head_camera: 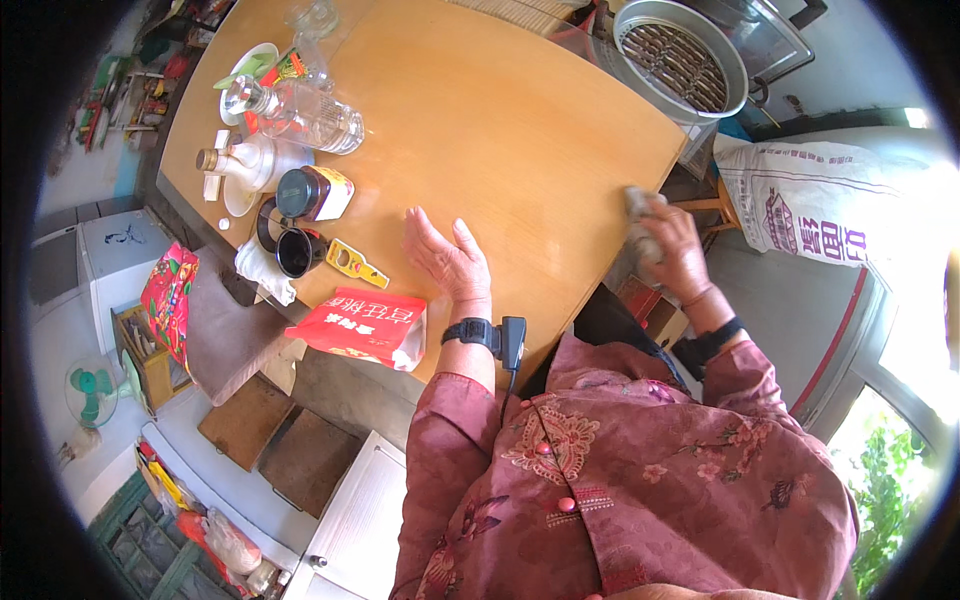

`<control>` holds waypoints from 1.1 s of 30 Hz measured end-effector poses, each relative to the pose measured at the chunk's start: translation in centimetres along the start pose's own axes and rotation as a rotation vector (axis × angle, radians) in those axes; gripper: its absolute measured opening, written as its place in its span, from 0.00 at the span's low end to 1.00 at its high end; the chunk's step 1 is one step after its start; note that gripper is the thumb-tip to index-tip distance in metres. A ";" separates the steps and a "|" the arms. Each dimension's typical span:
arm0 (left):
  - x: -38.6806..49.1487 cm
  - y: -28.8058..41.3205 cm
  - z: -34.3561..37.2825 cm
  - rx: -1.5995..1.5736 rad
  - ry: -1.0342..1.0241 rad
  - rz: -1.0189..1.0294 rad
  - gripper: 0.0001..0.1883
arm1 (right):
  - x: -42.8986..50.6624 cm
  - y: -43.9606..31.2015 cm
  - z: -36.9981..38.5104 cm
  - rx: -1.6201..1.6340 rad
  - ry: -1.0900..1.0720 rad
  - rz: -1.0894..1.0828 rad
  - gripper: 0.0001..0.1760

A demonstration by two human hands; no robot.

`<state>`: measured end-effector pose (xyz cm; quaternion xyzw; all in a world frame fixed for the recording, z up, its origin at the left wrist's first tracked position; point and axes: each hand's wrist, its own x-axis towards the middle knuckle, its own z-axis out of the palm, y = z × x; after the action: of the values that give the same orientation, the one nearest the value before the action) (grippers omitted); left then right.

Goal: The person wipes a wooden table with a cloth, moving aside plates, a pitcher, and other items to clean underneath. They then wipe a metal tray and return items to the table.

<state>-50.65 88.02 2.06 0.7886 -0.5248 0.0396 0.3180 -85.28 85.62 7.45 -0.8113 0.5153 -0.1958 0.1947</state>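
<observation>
My right hand (673, 244) grips a crumpled greyish cloth (640, 206) at the right edge of the wooden table (495, 135). My left hand (454, 259) is over the near part of the tabletop, thumb apart from the fingers, holding nothing. A red packet (367, 326) with printed writing lies at the table edge just left of my left wrist. Between that packet and the jars is a yellow bottle opener (357, 264). A dark cup (298, 251) and a dark-lidded glass jar (315, 193) stand farther left.
A clear glass bottle (311, 116), a white bottle (251, 163) and a white bowl (231, 105) crowd the table's left side. A white cloth (264, 266) hangs at the edge. Beyond the right corner are a metal steamer (679, 64) and a printed woven sack (806, 199).
</observation>
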 end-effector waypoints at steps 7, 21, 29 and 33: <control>0.3 0.3 0.0 0.035 -0.033 0.022 0.33 | 0.3 -0.4 -2.7 -0.050 0.179 0.108 0.30; 0.3 1.2 -0.7 0.106 -0.149 -0.055 0.35 | 19.5 -8.2 8.8 -0.154 -0.128 -0.285 0.33; 0.7 1.5 -1.0 0.185 -0.239 -0.070 0.39 | 33.7 -9.2 12.5 -0.188 -0.131 -0.360 0.33; 0.9 1.8 -1.4 0.229 -0.284 -0.079 0.40 | 40.5 -10.9 14.9 -0.233 -0.118 -0.361 0.32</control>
<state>-51.38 87.65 4.36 0.8373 -0.5252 -0.0252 0.1500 -53.40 54.70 5.17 -0.9173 0.3688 -0.1189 0.0915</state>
